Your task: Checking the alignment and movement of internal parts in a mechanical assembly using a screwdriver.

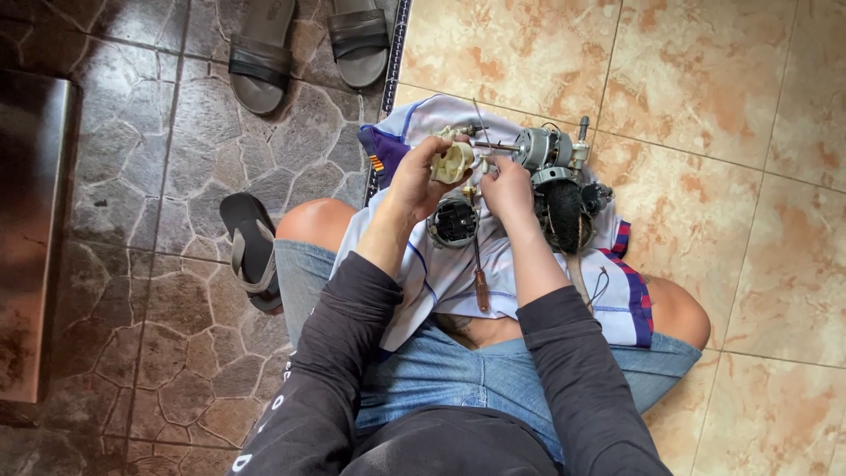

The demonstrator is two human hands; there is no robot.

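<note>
My left hand grips a small cream plastic housing above my lap. My right hand pinches a fold of the white cloth right beside that housing. A grey metal motor with a shaft lies just past my right hand on the cloth. Below my hands sit a round black part and a dark dusty round part. A screwdriver with a brown handle lies on the cloth between my forearms.
I sit on the floor with knees apart, in denim shorts. A black sandal lies by my left knee and two dark sandals lie farther off. Beige tiles are to the right, dark stone paving to the left, a dark metal panel at far left.
</note>
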